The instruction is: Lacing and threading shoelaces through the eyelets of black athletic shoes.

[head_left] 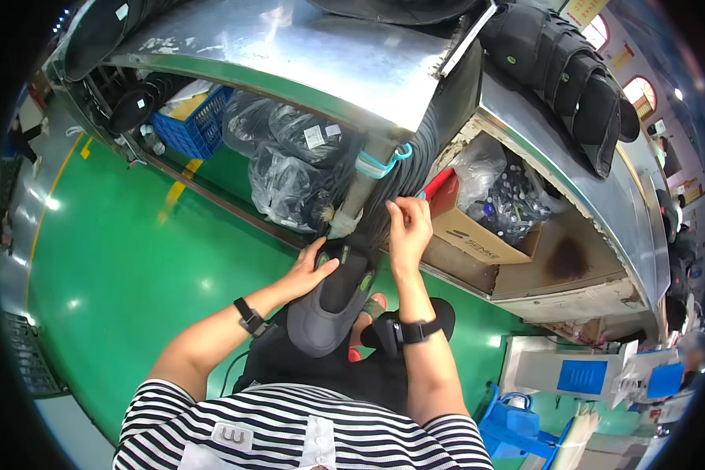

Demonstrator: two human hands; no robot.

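My left hand (308,276) is closed round the side of a dark grey shoe upper (321,321) with green accents, its thumb lying over the opening. The upper rests over my lap, its rounded end toward me. My right hand (410,231) is raised to the right of it, thumb and fingers pinched together; what they hold, if anything, is too small to make out. Close behind those fingertips hangs a thick bundle of dark grey cords (424,153) beside the bench post (355,202), which has a light blue tie (380,163) round it.
Under the metal bench (290,66) lie clear plastic bags (278,188) and a blue crate (196,125). A cardboard box (478,239) with bagged small parts stands on the shelf at right. Nested dark uppers (560,74) lie on the bench; a blue stool (517,423) is at lower right.
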